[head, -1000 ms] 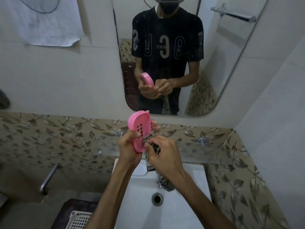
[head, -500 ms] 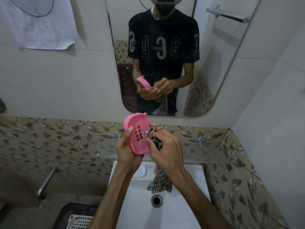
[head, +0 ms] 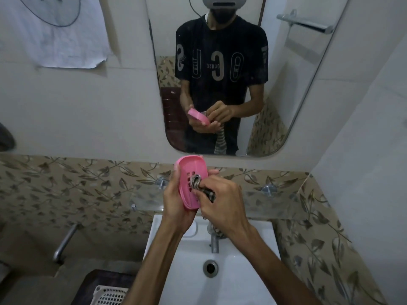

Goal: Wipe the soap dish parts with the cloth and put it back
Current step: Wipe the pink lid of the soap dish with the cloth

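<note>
The pink slotted plastic soap-dish tray (head: 191, 183), gripped by the left hand (head: 176, 205), takes the striped cloth (head: 199, 183) pinched in the right hand (head: 220, 203). Work each slot, probably still damp.

Home bathroom, as I saw it: white washbasin (head: 259, 260), wall mirror (head: 286, 89), leaf-patterned tiles (head: 77, 190), towel rail (head: 305, 23).

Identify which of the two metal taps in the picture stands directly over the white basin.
The short tap below the hands, mounted on the white basin; the longer tap sticks out from the wall at left.
</note>
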